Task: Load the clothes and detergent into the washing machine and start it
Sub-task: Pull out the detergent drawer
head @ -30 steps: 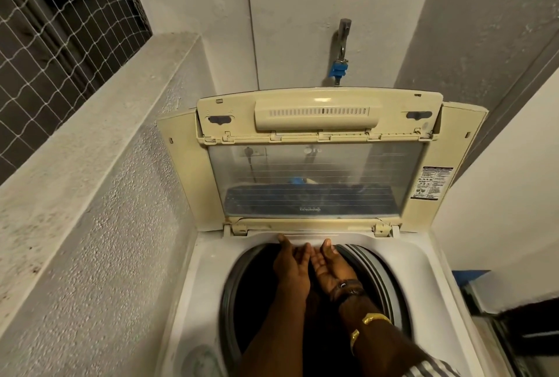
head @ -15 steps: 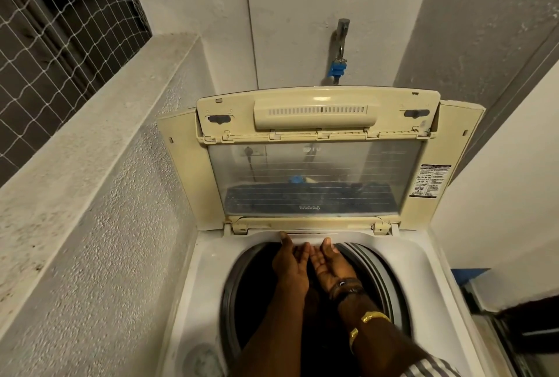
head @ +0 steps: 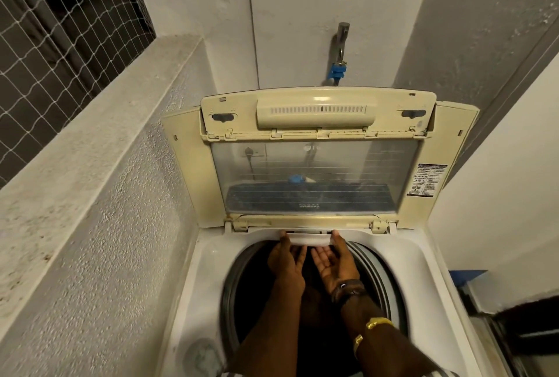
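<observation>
The top-loading washing machine (head: 208, 258) stands with its cream lid (head: 314, 165) raised upright. Its drum opening (head: 254, 283) is dark, and I cannot tell what lies inside. At the back rim, under the lid hinge, a white detergent drawer (head: 308, 239) sticks out a little. My left hand (head: 286, 260) holds its left end, thumb on top and fingers curled beneath. My right hand (head: 334, 260), palm up, holds the right end with the thumb at the corner.
A rough concrete ledge (head: 90, 150) and a netted window (head: 54, 23) close off the left side. A wall tap with a blue fitting (head: 338, 68) sits behind the lid. White walls stand close on the right, with a dark doorway edge (head: 526, 337) low down.
My hands, held together at the back rim before, have spread apart. The white drawer front now shows between my thumbs, pulled out from under the hinge.
</observation>
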`<state>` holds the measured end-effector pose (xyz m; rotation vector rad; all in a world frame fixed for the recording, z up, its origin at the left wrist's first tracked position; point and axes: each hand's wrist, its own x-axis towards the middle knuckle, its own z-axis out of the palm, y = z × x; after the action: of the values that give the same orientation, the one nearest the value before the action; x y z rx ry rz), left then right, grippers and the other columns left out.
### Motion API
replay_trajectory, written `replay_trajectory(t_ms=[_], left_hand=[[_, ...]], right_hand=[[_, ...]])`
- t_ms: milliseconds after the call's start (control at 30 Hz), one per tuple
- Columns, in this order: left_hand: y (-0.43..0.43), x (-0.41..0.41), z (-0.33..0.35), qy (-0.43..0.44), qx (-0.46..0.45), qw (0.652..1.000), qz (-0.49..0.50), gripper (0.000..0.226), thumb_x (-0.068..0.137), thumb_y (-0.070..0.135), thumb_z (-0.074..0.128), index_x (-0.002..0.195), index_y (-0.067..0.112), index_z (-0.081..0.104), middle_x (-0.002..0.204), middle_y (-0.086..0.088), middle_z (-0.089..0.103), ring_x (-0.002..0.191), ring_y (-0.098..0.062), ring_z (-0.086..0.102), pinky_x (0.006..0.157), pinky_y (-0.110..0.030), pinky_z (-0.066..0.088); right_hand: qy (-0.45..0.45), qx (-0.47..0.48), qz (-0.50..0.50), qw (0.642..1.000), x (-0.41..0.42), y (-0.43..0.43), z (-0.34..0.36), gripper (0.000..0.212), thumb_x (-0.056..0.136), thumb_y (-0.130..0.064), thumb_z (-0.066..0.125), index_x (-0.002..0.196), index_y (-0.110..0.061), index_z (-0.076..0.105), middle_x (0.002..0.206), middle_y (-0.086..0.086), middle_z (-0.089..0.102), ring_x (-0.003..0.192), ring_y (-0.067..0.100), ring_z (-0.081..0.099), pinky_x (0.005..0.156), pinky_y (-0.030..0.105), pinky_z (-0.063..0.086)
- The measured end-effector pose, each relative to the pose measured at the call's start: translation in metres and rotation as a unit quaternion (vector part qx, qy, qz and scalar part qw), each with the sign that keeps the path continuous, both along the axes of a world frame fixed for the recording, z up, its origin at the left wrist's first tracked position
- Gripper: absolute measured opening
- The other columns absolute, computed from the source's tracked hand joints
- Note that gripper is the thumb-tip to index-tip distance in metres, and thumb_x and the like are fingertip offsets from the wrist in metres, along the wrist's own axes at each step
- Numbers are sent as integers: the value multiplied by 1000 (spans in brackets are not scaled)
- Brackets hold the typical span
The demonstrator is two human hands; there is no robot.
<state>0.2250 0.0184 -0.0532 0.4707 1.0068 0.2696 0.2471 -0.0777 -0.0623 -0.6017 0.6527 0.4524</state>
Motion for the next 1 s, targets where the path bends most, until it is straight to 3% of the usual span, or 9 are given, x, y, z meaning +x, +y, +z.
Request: replay_trajectory(t_ms=[233,533,600,667,733,800,900,1000], left_hand=[[3,-2,-1,18,28,999,2,37,89,22,73,118,0,64,111,-17,69,108,-30,66,82,-36,57],[12,-7,0,28,21,999,-18,25,88,14,74,104,-2,63,96,-14,66,85,-22,65,69,-27,55],[12,-10,-1,33,21,999,-25,20,86,14,76,94,0,64,94,-14,66,85,-22,65,71,-27,55],[11,-13,-3,38,21,999,-26,18,86,14,77,87,1,64,92,-15,66,89,-24,65,81,-31,55],[10,-16,-4,40,23,999,-25,19,86,15,77,87,0,65,92,-15,65,90,-25,64,89,-33,53],[10,-18,-4,40,24,999,-24,18,86,14,76,85,0,64,89,-15,64,85,-23,64,93,-35,53],[8,-22,-4,34,26,999,-23,17,87,13,75,88,-1,65,86,-14,63,81,-21,62,95,-36,52],[7,-28,-3,30,31,999,-25,26,87,14,75,100,-6,65,89,-14,64,91,-25,63,96,-37,53]], right_hand=[[0,-77,-35,996,-1,3,7,39,84,-20,75,116,-2,64,115,15,66,97,22,64,97,37,52],[0,-105,-32,994,-6,0,13,24,83,-16,76,102,-2,69,124,22,62,104,26,61,99,38,51],[6,-108,-34,994,-9,-1,12,29,83,-15,76,106,1,69,123,23,62,111,28,62,95,37,53],[17,-107,-30,994,-11,-2,12,19,83,-13,76,97,-1,70,136,28,52,130,37,50,93,37,53],[23,-108,-23,994,-13,-3,13,16,83,-13,76,90,-2,68,140,29,47,133,37,45,90,36,53],[24,-105,-22,994,-15,-4,14,16,83,-13,76,88,-1,67,140,29,47,129,32,51,89,36,54],[23,-110,-27,993,-19,-5,18,14,84,-12,75,89,-2,67,137,28,52,126,33,55,97,40,52],[14,-107,-30,994,-22,-6,17,17,83,-13,76,93,-1,68,127,21,62,102,25,64,102,42,49]])
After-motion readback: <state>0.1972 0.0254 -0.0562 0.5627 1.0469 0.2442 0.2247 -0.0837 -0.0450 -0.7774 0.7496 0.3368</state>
